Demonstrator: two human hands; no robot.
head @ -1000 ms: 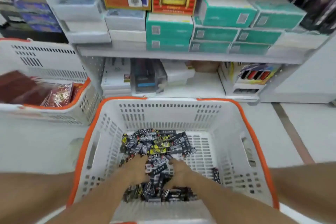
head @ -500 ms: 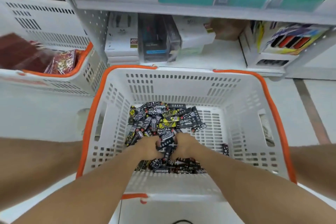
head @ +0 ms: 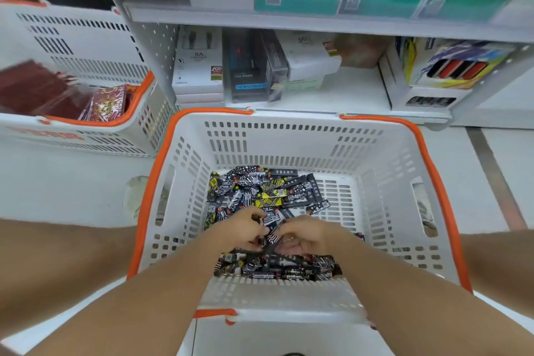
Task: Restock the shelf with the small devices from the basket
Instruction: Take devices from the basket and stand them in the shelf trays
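Note:
A white basket with an orange rim stands on the floor in front of me. In its bottom lies a heap of small black devices with white and yellow patterns. My left hand and my right hand are side by side in the middle of the heap, fingers curled round a bunch of the small devices held between them. More devices lie below my wrists. The low shelf behind the basket holds boxed goods.
A second white basket with red packets stands at the left, close to the shelf's perforated side wall. A display box with black and orange items sits at the shelf's right. Teal and white boxes fill the shelf above. Pale floor lies right.
My hands went from lying spread on the heap to closing together round a bunch of devices. The view tipped down and drew closer to the basket.

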